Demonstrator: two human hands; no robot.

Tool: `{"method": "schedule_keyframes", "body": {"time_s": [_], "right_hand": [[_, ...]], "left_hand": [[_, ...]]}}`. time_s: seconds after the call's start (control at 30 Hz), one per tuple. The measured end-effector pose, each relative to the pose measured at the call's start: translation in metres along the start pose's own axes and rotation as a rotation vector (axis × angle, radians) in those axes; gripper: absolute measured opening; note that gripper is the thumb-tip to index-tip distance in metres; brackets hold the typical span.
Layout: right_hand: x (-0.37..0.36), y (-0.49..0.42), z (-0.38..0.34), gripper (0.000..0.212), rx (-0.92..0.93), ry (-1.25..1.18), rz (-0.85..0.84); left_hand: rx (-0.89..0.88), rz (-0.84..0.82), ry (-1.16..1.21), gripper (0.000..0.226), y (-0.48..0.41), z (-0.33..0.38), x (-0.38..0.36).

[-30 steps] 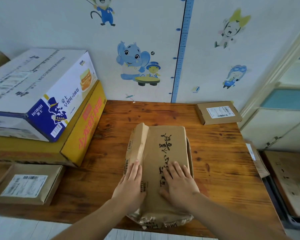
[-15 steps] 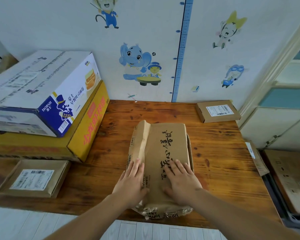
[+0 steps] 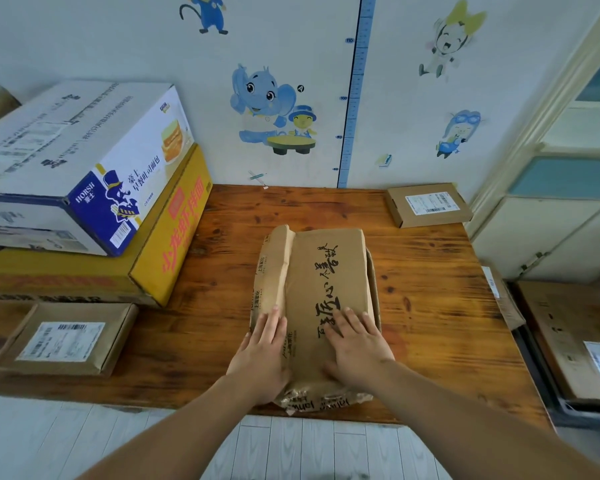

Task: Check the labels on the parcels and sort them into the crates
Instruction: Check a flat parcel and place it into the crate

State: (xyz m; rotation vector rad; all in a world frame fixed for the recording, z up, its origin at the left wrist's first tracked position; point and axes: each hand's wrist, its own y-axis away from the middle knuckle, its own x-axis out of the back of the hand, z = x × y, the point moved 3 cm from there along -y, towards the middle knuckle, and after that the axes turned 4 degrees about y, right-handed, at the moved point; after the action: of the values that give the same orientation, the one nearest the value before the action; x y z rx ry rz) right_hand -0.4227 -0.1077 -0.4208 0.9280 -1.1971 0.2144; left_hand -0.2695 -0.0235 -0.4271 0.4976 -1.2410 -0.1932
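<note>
Both my palms lie flat on the near end of the brown parcel (image 3: pixel 326 278), which sits in the middle of the wooden table (image 3: pixel 430 289) with its near edge just over the table's front. My forearms reach in from below and meet over it. My left hand (image 3: pixel 262 355) rests on the parcel's left side, fingers straight and close together, pointing away from me beside the raised fold. My right hand (image 3: pixel 355 348) presses the right half, fingers straight and slightly spread, covering the end of the black handwriting. Neither hand grips anything.

A small labelled parcel (image 3: pixel 65 339) lies at the table's left edge, well apart. Behind it a white-and-blue carton (image 3: pixel 80 161) sits on a yellow carton (image 3: pixel 174 237). Another labelled parcel (image 3: pixel 428 204) lies at the far right corner. To the right, below the table, a dark crate (image 3: pixel 534 368) holds a flat cardboard parcel (image 3: pixel 575 341).
</note>
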Motion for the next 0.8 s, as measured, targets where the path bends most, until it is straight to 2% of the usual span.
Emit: {"method": "schedule_keyframes", "body": {"time_s": [0.2,0.3,0.4,0.5,0.63,0.77,0.8], "right_hand": [[-0.001,0.018,0.007,0.074,0.0,-0.082,0.096],[-0.012,0.036,0.011,0.098,-0.005,-0.136,0.099],[-0.019,0.043,0.01,0.089,0.037,-0.155,0.034],[-0.015,0.045,0.01,0.087,0.072,-0.189,0.059],[0.004,0.048,0.021,0.076,0.086,-0.245,0.204],[0.038,0.055,0.031,0.096,0.117,-0.373,0.412],[0.046,0.055,0.034,0.095,0.109,-0.411,0.486]], "left_hand": [[-0.027,-0.019,0.161,0.109,0.011,-0.018,0.005],[-0.002,-0.057,0.271,0.122,0.024,-0.035,-0.006],[0.007,-0.053,0.351,0.119,0.027,-0.036,-0.009],[-0.006,-0.017,0.403,0.109,0.026,-0.033,-0.003],[-0.037,0.011,0.449,0.102,0.027,-0.035,0.021],[-0.066,0.01,0.463,0.098,0.021,-0.039,0.065],[-0.073,0.011,0.464,0.096,0.02,-0.04,0.078]]}}
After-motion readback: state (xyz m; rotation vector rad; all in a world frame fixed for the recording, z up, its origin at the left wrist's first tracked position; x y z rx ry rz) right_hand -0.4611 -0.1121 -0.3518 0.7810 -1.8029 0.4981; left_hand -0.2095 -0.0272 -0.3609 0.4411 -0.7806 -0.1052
